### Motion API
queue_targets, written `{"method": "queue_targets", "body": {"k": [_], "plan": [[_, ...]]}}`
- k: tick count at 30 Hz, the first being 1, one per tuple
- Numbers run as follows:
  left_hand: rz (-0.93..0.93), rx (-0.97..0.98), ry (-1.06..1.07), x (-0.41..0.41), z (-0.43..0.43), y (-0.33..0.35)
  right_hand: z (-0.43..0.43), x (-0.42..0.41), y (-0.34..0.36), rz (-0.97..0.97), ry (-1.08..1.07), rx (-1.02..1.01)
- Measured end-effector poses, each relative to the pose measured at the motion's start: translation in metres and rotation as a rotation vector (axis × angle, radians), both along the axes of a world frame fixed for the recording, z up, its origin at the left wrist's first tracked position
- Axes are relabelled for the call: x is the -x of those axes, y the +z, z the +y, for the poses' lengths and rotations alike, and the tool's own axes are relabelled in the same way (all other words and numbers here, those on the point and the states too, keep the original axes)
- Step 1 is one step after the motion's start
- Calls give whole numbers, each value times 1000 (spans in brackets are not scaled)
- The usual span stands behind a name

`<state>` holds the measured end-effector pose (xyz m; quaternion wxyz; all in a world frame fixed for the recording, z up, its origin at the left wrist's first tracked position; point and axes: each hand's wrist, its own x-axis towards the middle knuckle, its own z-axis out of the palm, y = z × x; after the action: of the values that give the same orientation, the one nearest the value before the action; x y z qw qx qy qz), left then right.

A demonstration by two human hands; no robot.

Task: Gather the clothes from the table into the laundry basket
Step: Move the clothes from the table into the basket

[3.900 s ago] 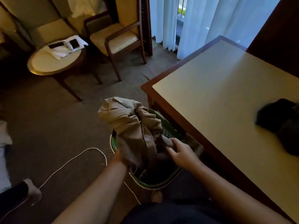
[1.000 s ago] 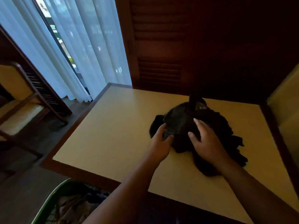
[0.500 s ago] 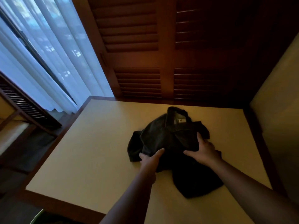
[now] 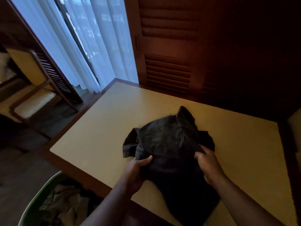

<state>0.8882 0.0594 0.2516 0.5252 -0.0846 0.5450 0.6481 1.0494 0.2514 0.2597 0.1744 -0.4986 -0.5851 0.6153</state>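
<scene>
A dark collared garment [image 4: 164,142] lies bunched on the cream tabletop [image 4: 101,128], its lower part hanging over the near edge. My left hand [image 4: 138,168] grips its left side, thumb on top of the cloth. My right hand [image 4: 210,163] grips the fabric at its right side, fingers curled into a fold. The green laundry basket [image 4: 35,203] stands on the floor at the lower left, below the table's near corner, with beige clothes [image 4: 65,204] inside.
Dark louvred wooden doors [image 4: 167,70] stand behind the table. White curtains [image 4: 84,46] hang at the window on the left. A wooden armchair [image 4: 37,95] with a pale cushion stands at the far left.
The garment has been drawn toward the near edge, its lower part now hanging over it. Both hands have closed more firmly on the cloth. The basket has come back into view.
</scene>
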Motion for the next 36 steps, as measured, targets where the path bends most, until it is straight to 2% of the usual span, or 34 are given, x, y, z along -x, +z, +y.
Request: {"method": "queue_targets", "body": {"k": [7,20,24,27,29,36], "plan": [[-11,-161,273,27,-134,15,-103,66,13,233,137,77],[59,-219,812,69,-392,-11,-323,220,24,408,789,117],[88,-111,853,75,-435,-38,-366,254,2,323,1015,-110],[122,118,720,73,-452,-58,-381,265,-17,-31,1305,-392],[106,196,640,67,-460,-69,-390,261,-25,-204,1390,-387],[82,231,505,67,-460,-80,-418,242,-43,-331,1468,-381]]}}
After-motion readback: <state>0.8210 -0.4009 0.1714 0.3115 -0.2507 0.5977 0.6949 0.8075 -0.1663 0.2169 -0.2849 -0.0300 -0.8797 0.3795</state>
